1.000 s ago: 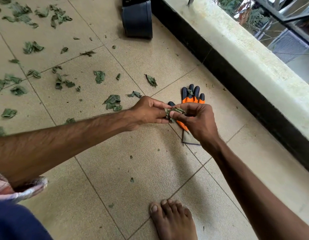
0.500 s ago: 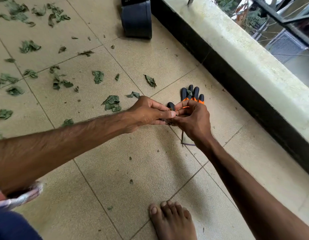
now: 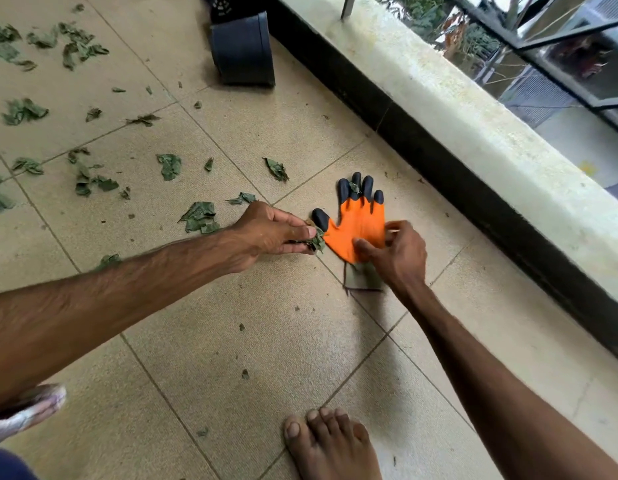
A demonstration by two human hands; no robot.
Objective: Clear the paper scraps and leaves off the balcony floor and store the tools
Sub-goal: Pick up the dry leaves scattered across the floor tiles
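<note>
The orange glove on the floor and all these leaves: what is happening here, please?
A person reaches down to the balcony floor. The left hand pinches a small bunch of leaf scraps beside the thumb of the orange glove, which lies flat on the tiles. The right hand is over the glove's lower part, thumb on the orange palm; whether it grips is unclear. Many loose leaves lie scattered to the left, not yet collected.
</note>
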